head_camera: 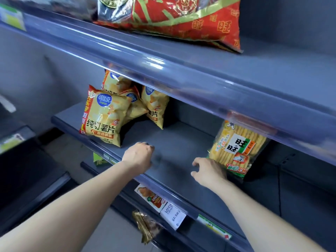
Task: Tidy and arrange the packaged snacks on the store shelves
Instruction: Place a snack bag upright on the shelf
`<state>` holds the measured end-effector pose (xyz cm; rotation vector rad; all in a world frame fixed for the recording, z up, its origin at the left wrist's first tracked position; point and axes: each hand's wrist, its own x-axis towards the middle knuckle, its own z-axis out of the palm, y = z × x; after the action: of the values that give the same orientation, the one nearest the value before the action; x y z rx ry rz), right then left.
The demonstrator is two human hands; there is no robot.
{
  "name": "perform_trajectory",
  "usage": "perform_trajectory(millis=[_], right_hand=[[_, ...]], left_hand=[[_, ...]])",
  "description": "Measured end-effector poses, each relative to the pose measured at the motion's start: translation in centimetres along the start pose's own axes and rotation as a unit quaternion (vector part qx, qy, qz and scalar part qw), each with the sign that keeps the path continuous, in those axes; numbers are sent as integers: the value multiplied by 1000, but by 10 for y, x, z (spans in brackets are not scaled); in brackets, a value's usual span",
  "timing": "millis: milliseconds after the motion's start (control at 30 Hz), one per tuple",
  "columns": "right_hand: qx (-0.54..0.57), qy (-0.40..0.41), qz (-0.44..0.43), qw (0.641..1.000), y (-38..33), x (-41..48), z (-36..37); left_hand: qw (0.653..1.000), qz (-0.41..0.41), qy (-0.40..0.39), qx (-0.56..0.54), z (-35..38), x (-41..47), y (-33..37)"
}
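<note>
Grey-blue metal made up the shelving, and the middle shelf [181, 140] carried the snacks being tidied. At its left end stood a cluster of yellow chip bags, the front chip bag [101, 115] upright at the shelf's edge and three others leaning together behind it. Well apart from them, at the right, a rice cracker pack [236, 150] stood tilted. The left hand [138, 157] reached over the shelf's front rail just right of the front chip bag, its fingers [150, 148] clenched under and blurred, with nothing seen in them. The right hand [209, 172] lay just beside the lower left of the rice cracker pack, fingers [195, 163] released and loosely spread; whether it touched the pack I could not tell. On the upper shelf [218, 70] lay a large red bag [181, 20]. Below, an orange-and-white box [151, 199], a white box [172, 215] and a gold packet [145, 228] showed on the lower level.
</note>
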<state>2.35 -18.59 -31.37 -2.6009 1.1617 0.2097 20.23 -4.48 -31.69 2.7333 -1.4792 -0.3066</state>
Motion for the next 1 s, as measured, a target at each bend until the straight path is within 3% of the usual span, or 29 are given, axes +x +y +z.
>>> perform_trajectory(millis=[133, 367, 667, 733, 833, 1000], right_hand=[[26, -3, -19, 999, -48, 25, -5], [135, -6, 2, 991, -141, 79, -14], [326, 22, 101, 940, -216, 134, -14], [378, 29, 117, 918, -223, 141, -11], [493, 41, 151, 856, -229, 151, -9], [523, 143, 152, 826, -233, 159, -9]], left_hand=[[999, -3, 47, 19, -22, 8, -47], [977, 21, 195, 79, -76, 35, -132], [998, 26, 44, 41, -97, 76, -197], [998, 39, 35, 47, -98, 78, -197], [996, 58, 41, 53, -98, 80, -198], [993, 107, 40, 37, -95, 79, -198]])
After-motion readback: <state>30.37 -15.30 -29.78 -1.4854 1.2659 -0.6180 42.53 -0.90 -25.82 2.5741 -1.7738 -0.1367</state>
